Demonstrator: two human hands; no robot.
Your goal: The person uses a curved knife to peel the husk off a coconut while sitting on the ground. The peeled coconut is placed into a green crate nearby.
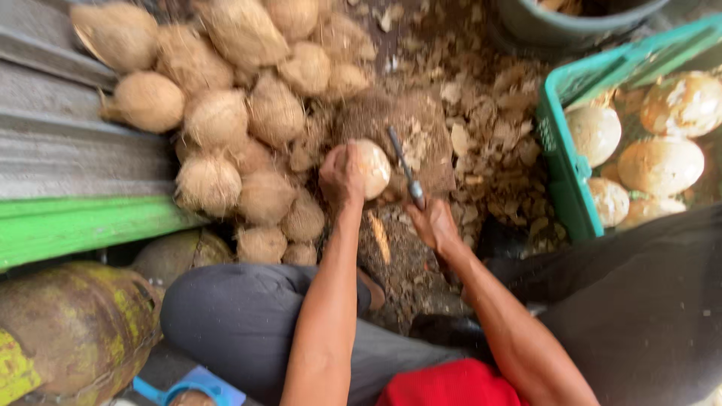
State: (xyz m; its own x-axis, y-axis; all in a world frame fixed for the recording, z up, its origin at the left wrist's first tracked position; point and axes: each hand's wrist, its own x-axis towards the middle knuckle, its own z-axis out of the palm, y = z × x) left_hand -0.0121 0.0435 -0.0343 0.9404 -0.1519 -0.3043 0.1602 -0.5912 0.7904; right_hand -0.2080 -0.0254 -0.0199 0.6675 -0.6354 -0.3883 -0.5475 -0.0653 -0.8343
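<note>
My left hand grips a pale, partly peeled coconut and holds it against a brown wooden block. My right hand is closed around the handle of a dark metal blade, whose tip points up beside the coconut. Just left of my hands lies a pile of brown husked coconuts.
A green plastic crate at the right holds several peeled whitish coconuts. Husk chips cover the ground around the block. A dark bucket stands at the top. A rusty gas cylinder lies at the lower left under a green ledge.
</note>
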